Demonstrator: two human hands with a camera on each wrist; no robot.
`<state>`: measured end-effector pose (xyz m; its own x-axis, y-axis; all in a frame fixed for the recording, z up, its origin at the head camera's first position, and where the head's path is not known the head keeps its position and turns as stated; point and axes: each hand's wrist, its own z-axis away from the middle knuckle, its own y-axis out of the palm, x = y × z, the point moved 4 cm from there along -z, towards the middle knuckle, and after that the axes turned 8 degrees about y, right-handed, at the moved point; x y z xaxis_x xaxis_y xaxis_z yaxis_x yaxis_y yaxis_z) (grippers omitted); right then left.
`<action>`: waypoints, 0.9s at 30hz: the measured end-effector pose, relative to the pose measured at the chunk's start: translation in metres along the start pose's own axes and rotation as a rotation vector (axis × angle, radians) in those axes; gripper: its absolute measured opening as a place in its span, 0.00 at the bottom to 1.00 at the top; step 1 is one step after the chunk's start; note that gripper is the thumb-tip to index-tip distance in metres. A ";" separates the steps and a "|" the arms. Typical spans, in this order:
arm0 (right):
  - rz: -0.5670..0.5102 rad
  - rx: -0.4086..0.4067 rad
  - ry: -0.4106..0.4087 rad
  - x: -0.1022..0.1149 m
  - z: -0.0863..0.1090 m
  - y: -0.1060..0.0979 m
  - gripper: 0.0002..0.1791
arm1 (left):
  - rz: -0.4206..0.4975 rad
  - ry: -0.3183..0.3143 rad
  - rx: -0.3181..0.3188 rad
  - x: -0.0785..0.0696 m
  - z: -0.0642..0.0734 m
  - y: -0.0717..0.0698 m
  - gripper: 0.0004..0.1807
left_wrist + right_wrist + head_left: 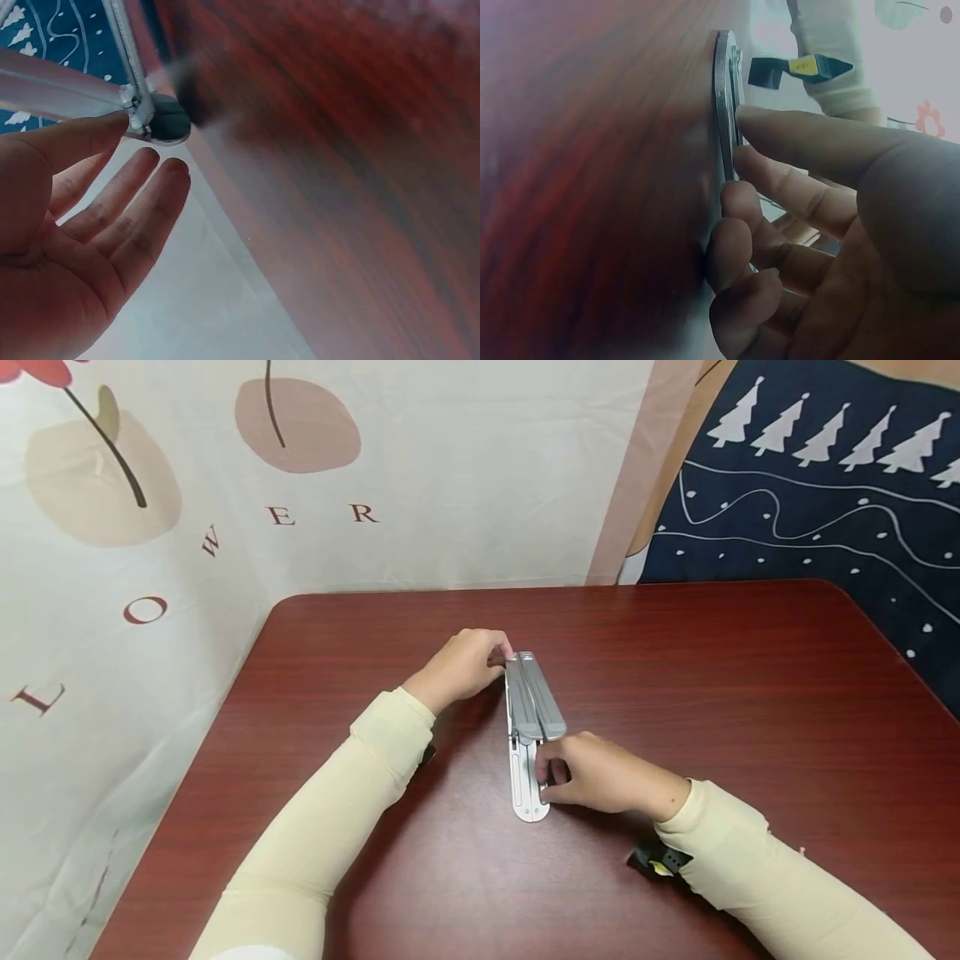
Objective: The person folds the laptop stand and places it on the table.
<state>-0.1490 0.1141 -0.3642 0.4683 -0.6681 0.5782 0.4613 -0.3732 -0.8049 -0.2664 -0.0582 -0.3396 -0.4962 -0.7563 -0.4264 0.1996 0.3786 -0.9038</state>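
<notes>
A silver folding laptop stand [534,697] lies lengthwise on the table, its two grey upper arms close together over the pale base bars [527,789]. At the stand's far end, my left hand [463,664] pinches it with thumb and index finger. The left wrist view shows the thumb at a hinged end [166,120], with the other fingers extended below. My right hand [603,770] grips the right edge of the base near its front end. In the right wrist view the thumb and curled fingers meet the stand's bar [724,97]; their exact contact is partly hidden.
The red-brown wooden table [712,693] has rounded back corners. A pale printed cloth [480,460] hangs behind and to the left. Dark blue fabric with white trees [810,518] hangs at the back right. A black strap [660,860] sits at the right wrist.
</notes>
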 end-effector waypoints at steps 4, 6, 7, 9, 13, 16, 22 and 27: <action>-0.017 0.007 -0.004 -0.001 0.000 -0.001 0.10 | 0.023 -0.014 -0.010 -0.001 0.010 -0.005 0.06; -0.022 0.013 0.005 -0.002 0.000 -0.002 0.10 | 0.041 -0.015 -0.016 -0.002 0.016 -0.007 0.06; -0.026 0.016 0.009 -0.002 0.000 -0.002 0.09 | 0.050 -0.015 -0.021 -0.003 0.019 -0.008 0.06; -0.036 0.012 0.021 -0.002 0.000 -0.004 0.09 | 0.069 -0.016 -0.033 -0.004 0.025 -0.009 0.06; -0.065 -0.014 0.039 -0.004 0.001 -0.009 0.09 | 0.079 -0.026 -0.066 -0.006 0.035 -0.010 0.04; -0.092 -0.042 0.058 -0.007 0.002 -0.014 0.09 | 0.081 -0.038 -0.078 -0.007 0.042 -0.009 0.03; -0.114 -0.144 0.062 -0.011 0.004 -0.028 0.08 | 0.110 -0.038 -0.101 -0.012 0.052 -0.010 0.03; -0.115 -0.230 0.105 -0.014 0.004 -0.039 0.10 | 0.142 -0.029 -0.116 -0.017 0.056 -0.011 0.03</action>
<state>-0.1706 0.1403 -0.3398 0.3366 -0.6716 0.6600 0.3183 -0.5786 -0.7510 -0.2127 -0.0799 -0.3246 -0.4450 -0.7053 -0.5519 0.1666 0.5403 -0.8248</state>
